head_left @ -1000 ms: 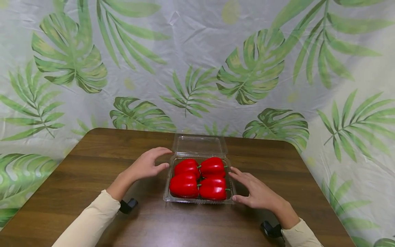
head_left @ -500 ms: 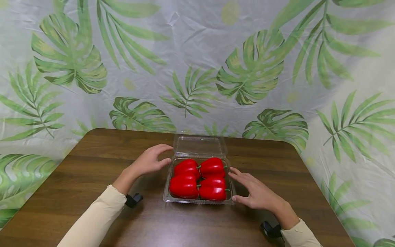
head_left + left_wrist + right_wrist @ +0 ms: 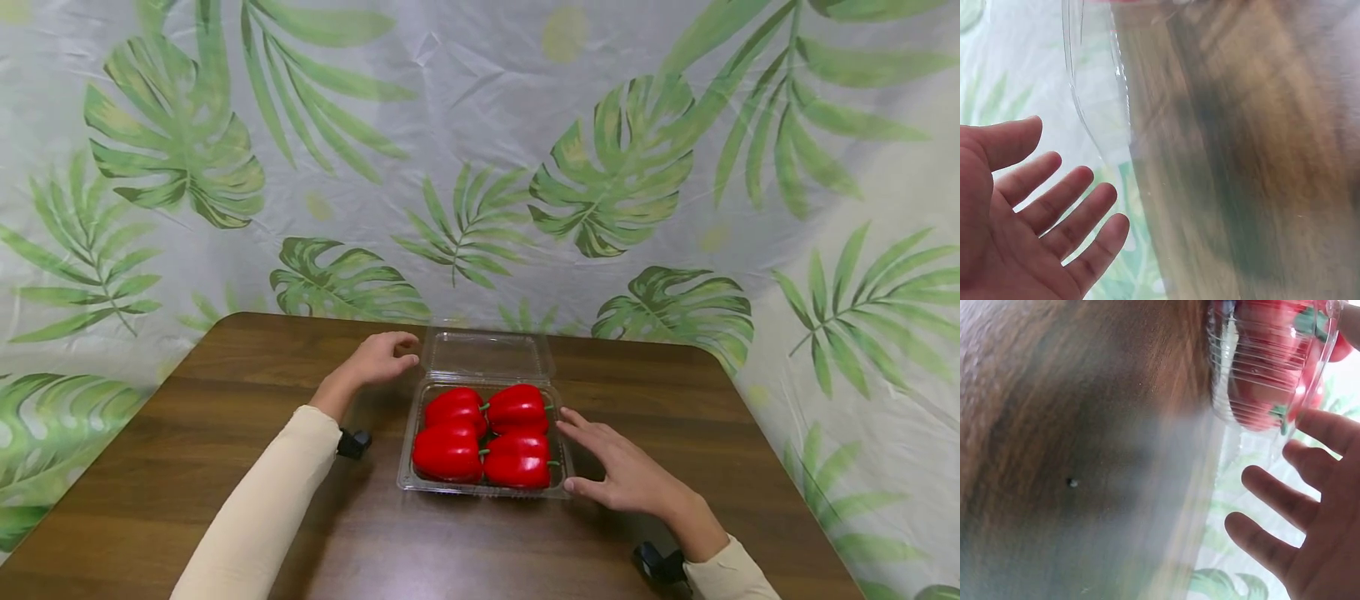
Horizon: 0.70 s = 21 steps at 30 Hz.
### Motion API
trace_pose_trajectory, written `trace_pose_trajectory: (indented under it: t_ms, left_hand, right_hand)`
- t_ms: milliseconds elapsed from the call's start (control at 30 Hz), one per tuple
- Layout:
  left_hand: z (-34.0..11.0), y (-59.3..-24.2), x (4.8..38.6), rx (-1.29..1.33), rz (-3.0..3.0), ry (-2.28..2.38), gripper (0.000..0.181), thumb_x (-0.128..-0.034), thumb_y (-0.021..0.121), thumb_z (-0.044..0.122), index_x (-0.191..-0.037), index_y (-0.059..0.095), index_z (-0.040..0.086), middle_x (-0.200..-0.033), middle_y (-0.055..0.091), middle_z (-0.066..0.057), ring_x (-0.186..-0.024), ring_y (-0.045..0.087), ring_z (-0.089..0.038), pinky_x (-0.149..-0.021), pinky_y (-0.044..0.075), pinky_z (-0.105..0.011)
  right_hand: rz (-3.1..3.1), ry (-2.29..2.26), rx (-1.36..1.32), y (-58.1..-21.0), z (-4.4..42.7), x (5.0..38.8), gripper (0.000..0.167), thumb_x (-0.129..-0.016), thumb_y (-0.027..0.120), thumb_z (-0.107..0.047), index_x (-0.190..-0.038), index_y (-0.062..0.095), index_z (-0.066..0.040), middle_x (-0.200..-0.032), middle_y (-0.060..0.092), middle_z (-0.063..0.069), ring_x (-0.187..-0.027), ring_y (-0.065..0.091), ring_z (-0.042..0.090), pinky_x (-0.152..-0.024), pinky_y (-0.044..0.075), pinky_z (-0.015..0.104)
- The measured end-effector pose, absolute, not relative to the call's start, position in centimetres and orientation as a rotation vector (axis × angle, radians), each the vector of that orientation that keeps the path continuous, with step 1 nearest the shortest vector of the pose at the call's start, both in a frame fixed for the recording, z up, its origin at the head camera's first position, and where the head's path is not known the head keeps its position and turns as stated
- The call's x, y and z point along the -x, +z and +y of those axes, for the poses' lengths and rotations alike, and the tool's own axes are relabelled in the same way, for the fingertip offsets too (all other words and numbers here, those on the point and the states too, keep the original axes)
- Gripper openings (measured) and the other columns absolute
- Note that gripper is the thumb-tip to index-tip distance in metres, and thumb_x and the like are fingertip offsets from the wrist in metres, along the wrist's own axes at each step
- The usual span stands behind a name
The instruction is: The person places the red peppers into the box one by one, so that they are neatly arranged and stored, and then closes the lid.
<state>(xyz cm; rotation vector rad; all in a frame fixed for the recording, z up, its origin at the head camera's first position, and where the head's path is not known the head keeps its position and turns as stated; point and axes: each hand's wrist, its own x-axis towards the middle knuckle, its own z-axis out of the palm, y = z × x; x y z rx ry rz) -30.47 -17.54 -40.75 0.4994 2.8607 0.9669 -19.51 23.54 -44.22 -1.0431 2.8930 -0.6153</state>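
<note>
A clear plastic clamshell box (image 3: 406,467) lies on the table with its lid (image 3: 487,354) folded back, away from the person. Several red bell peppers (image 3: 447,451) with green stems fill its base in two rows. To the left of the lid hovers my left hand (image 3: 375,358), fingers spread and holding nothing; the left wrist view shows the lid's edge (image 3: 1075,94) beyond the fingertips. My right hand (image 3: 618,462) is at the base's right side, thumb and fingers apart. In the right wrist view a fingertip reaches the box's rim; whether it presses there I cannot tell.
The brown wooden table (image 3: 315,533) has rounded far corners. Right behind its far edge hangs a leaf-patterned cloth (image 3: 480,125). The box lid reaches close to that edge. Dark wrist cameras (image 3: 354,443) are strapped to both wrists.
My left hand has moved forward and slightly right, from beside the base's upper left corner to beside the open lid. The right hand, box and peppers stay where they were.
</note>
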Motion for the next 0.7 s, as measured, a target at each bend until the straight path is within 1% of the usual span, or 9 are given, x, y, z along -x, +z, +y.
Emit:
trace_pose_trajectory:
  t_ms: [100,200,367,467,600,700]
  left_hand:
    - [-17.5,-41.0,31.5,-0.395,2.797,1.072,0.047,-0.0992,0.053,0.022,-0.14,0.051,-0.002,-0.14,0.057,-0.023,-0.128,0.056,-0.039,-0.104,0.049,-0.05]
    - [-17.0,-41.3,32.2,-0.298,2.704,1.226,0.048,-0.1012,0.051,0.022,-0.142,0.049,-0.002,-0.141,0.054,-0.024,-0.128,0.055,-0.039,-0.104,0.048,-0.049]
    - [-16.3,-41.8,32.8,-0.088,2.505,1.487,0.05,-0.1038,0.048,0.021,-0.147,0.041,-0.002,-0.146,0.049,-0.026,-0.129,0.054,-0.04,-0.102,0.05,-0.049]
    - [-16.5,-42.0,33.0,0.021,2.384,1.579,0.051,-0.1043,0.045,0.021,-0.149,0.037,-0.002,-0.149,0.045,-0.027,-0.133,0.051,-0.042,-0.104,0.049,-0.049]
    - [-16.6,-42.3,33.3,0.084,2.279,1.612,0.052,-0.1039,0.046,0.021,-0.149,0.036,-0.002,-0.153,0.041,-0.025,-0.135,0.05,-0.041,-0.107,0.048,-0.049]
    - [-16.2,-42.5,33.3,0.082,2.269,1.604,0.052,-0.1027,0.048,0.019,-0.148,0.037,-0.003,-0.151,0.043,-0.026,-0.134,0.051,-0.041,-0.106,0.049,-0.048]
  right_hand:
    - [2.888,-0.623,1.034,-44.2,23.5,19.5,0.077,-0.087,0.07,-0.045,-0.151,0.042,-0.014,-0.162,0.034,0.006,-0.138,0.047,0.03,-0.104,0.046,0.057]
    - [2.881,-0.64,1.026,-44.2,23.4,19.5,0.077,-0.087,0.071,-0.044,-0.151,0.042,-0.015,-0.162,0.033,0.006,-0.139,0.046,0.031,-0.105,0.045,0.058]
    - [2.881,-0.635,1.033,-44.2,23.5,19.5,0.076,-0.087,0.07,-0.045,-0.151,0.042,-0.015,-0.163,0.033,0.006,-0.139,0.046,0.031,-0.105,0.045,0.058]
    - [2.883,-0.63,1.038,-44.2,23.5,19.6,0.076,-0.087,0.069,-0.046,-0.151,0.042,-0.015,-0.163,0.033,0.005,-0.139,0.047,0.03,-0.106,0.045,0.057]
    - [2.884,-0.636,1.034,-44.2,23.5,19.5,0.076,-0.087,0.07,-0.045,-0.151,0.042,-0.015,-0.163,0.033,0.006,-0.139,0.047,0.031,-0.106,0.045,0.058]
    - [2.889,-0.636,1.035,-44.2,23.6,19.5,0.076,-0.087,0.069,-0.046,-0.151,0.042,-0.015,-0.162,0.034,0.006,-0.139,0.048,0.031,-0.106,0.045,0.058]
